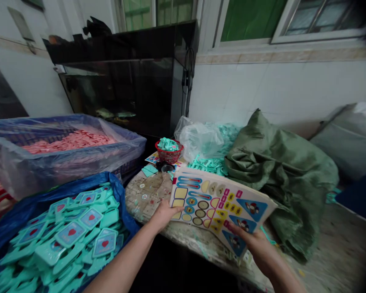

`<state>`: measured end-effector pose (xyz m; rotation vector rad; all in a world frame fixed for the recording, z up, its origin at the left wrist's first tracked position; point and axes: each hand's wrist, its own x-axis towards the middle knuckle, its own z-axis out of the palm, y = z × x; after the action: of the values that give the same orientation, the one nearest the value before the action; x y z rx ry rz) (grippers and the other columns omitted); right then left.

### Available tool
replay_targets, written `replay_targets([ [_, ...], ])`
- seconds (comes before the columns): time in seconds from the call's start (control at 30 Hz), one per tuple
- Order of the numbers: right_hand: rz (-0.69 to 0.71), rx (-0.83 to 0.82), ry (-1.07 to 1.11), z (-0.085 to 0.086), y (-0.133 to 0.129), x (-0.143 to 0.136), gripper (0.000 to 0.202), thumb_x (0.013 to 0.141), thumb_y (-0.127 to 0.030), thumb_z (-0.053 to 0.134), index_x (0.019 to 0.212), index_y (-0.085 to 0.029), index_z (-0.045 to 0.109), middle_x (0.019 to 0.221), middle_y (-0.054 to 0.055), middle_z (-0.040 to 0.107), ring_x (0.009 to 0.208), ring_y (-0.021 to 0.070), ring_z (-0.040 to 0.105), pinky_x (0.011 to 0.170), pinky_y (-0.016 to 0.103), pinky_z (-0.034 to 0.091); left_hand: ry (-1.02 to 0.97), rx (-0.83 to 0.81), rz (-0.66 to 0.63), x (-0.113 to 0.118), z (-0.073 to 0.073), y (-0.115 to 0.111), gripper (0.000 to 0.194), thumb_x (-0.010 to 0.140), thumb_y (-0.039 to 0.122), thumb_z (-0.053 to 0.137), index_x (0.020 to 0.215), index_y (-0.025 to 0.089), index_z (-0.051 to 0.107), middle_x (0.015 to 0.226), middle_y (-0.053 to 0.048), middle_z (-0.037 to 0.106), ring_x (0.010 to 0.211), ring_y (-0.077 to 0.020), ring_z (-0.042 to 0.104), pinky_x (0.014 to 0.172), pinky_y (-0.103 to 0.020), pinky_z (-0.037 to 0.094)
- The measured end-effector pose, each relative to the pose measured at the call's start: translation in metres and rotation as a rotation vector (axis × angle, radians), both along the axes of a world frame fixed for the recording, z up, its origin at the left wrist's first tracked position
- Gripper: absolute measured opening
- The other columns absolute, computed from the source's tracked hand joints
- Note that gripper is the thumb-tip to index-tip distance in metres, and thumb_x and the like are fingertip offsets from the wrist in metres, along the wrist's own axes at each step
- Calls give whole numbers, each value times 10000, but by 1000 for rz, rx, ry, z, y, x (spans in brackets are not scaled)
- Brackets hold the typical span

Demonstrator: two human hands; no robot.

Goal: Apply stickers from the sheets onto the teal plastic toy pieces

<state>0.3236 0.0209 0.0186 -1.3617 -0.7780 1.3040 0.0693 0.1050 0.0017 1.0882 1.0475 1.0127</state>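
A thick stack of printed sticker sheets [212,195] is held between my two hands over the worktable [146,195]. Colourful shapes, thermometers and blue triangles are printed on the top sheet. My left hand [166,213] grips the stack at its lower left edge, thumb on the face. At the lower right, my right hand [251,242] has its thumb on the face and its fingers hidden behind the sheets. Past the stack stands a red basket [169,155] with teal plastic pieces [167,144] in it.
On the left, a blue-lined container [110,179] holds teal pieces with heart stickers [71,232]. Behind it is a plastic-lined crate [128,142] of pink pieces [70,140]. A green sack [280,171] and a clear bag [201,138] lie at the right and back. A dark fish tank [152,89] stands behind.
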Motion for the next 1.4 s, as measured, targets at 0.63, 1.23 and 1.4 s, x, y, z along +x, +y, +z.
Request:
replay_targets([
  [0.63, -194, -409, 252, 31, -101, 12, 741, 603, -373, 751, 1245, -97, 504, 871, 183, 711, 650, 353, 679, 594, 453, 557, -209, -323, -341, 15, 22, -41, 504, 641, 505, 708, 932, 95, 672, 841, -140, 726, 714, -255, 681, 663, -350, 524],
  [1.23, -111, -373, 509, -46, -109, -71, 588, 664, -428, 713, 1129, -108, 549, 907, 118, 721, 929, 332, 642, 887, 468, 487, -576, -411, -58, 9, -40, -147, 433, 738, 244, 685, 1137, 226, 519, 1208, -121, 595, 1078, -310, 576, 879, -487, 469],
  [1.4, 43, -350, 415, -55, -116, -82, 532, 644, -490, 706, 1049, -154, 620, 994, 110, 704, 1028, 329, 597, 924, 432, 470, -450, -401, 47, 8, -45, -141, 406, 719, 288, 684, 1076, 149, 550, 1102, -162, 649, 976, -341, 625, 797, -484, 507],
])
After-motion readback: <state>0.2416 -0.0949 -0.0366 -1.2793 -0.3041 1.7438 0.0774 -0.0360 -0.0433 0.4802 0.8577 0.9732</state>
